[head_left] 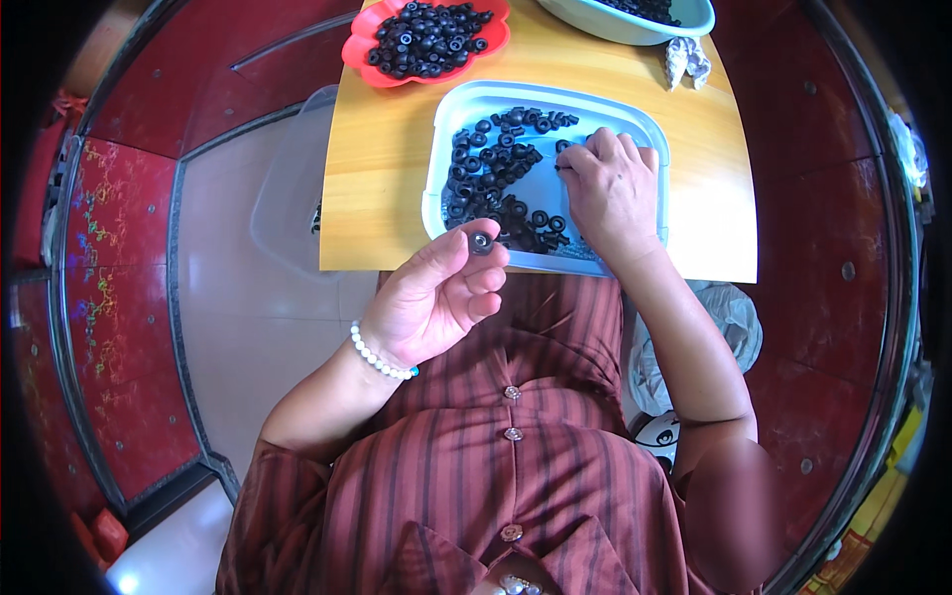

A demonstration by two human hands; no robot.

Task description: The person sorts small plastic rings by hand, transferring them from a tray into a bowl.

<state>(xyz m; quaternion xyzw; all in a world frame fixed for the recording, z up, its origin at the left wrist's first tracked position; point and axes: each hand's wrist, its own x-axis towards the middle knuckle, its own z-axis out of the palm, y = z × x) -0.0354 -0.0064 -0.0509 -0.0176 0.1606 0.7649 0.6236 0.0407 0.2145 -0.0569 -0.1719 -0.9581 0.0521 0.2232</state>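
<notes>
Between the thumb and index finger of my left hand point(433, 293), a small round black rubber part point(480, 242) is pinched, its hollow end facing up. The other fingers of this hand curl loosely in front of the table's near edge. My right hand point(617, 193) reaches into the right side of a light blue plastic tray point(436, 159). Its fingers are bent and closed, with a small dark piece at the fingertips, partly hidden by them. Many black rubber parts point(491, 174) like the held one lie loose in the tray, mostly to the left and near side.
On the wooden table point(377, 178), a red scalloped bowl point(359, 50) heaped with black parts stands at the far left. A pale green basin point(635, 32) with more dark pieces stands far right, beside crumpled foil-like wrapping point(687, 63). A plastic bag point(719, 337) hangs below the table's right side.
</notes>
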